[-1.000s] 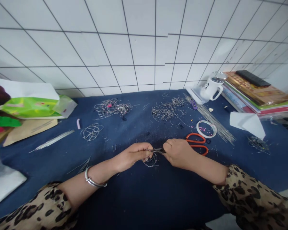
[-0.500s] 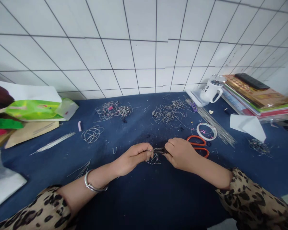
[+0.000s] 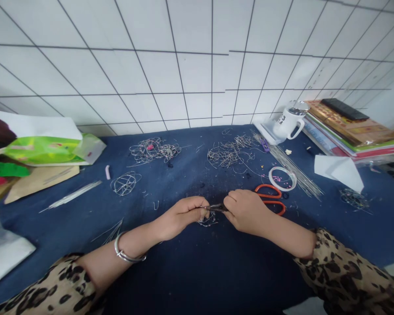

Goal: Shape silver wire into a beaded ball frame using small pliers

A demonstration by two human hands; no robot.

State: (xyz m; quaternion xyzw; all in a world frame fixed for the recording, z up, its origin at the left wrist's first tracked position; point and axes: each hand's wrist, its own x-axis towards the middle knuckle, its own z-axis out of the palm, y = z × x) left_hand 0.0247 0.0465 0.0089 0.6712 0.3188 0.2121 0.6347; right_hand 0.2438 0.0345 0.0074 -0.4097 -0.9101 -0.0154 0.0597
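Note:
My left hand (image 3: 185, 215) pinches a small bent-wire piece (image 3: 209, 219) between thumb and fingers at the middle of the table. Pliers (image 3: 218, 207) with dark jaws are gripped in my right hand (image 3: 248, 211), their tips meeting the wire right by my left fingertips. The handles are hidden inside my right fist. Scissors with orange handles (image 3: 276, 209) lie just beyond my right hand, partly covered by it. A wire ball (image 3: 124, 183) rests to the left.
Tangled wire pieces (image 3: 154, 150) and more wire coils (image 3: 228, 153) lie farther back. Straight wires (image 3: 295, 170) stretch at right beside a white ring dish (image 3: 293, 180) with pink beads. A white mug (image 3: 289, 122) and stacked books (image 3: 354, 135) stand back right; a green packet (image 3: 42, 150) is left.
Both hands stay at nearly the same spot. The pliers and the wire piece have tilted slightly, and the whole view has shifted a little.

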